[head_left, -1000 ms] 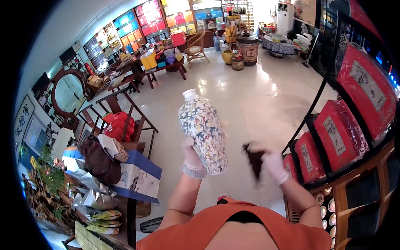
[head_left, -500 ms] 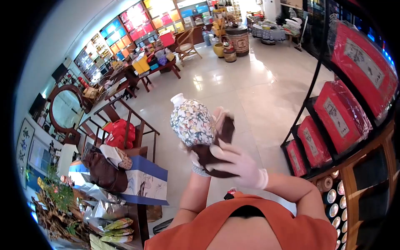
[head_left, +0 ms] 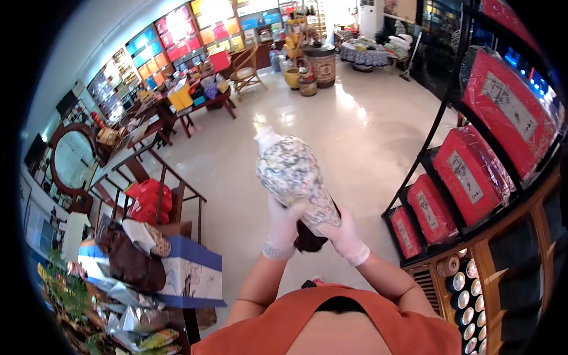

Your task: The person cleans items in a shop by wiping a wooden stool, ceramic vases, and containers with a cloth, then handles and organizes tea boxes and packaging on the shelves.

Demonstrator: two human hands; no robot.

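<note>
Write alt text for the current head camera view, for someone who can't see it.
A gloved left hand and gloved right hand hold a tilted, patterned vase, with a dark cloth at its lower end. Red boxes line the right side; a blue-and-white box sits at left, and a chair stands farther back.

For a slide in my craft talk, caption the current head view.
Two gloved hands steady a patterned vase, dark cloth beneath, above a glossy floor.

Just one head cam here, looking forward and down past both hands across the room floor.
</note>
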